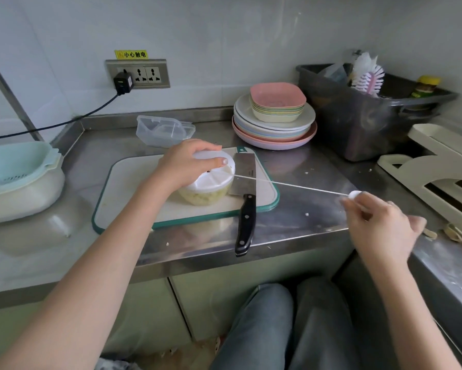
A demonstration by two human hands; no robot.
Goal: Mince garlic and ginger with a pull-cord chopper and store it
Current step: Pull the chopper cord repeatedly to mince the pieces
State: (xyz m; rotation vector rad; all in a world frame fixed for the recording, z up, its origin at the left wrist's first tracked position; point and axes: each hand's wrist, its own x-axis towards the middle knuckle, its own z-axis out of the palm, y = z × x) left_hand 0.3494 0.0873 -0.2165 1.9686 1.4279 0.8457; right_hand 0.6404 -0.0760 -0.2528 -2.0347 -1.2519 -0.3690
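Note:
The pull-cord chopper (207, 186) stands on the white cutting board (133, 198), its clear bowl holding pale yellow minced garlic and ginger. My left hand (183, 164) grips its white lid from above. A thin white cord (291, 185) runs taut from the lid out to the right. My right hand (379, 222) pinches the white cord handle (355, 194) beyond the board's right edge, over the counter's front. A clear plastic storage box (163, 130) with its lid lies behind the board.
A cleaver (244, 198) lies on the board beside the chopper, its black handle past the counter edge. Stacked plates and bowls (275, 116) and a dark bin (363, 113) stand at the back right. A mint colander bowl (16, 177) sits left, a cream rack (438, 177) right.

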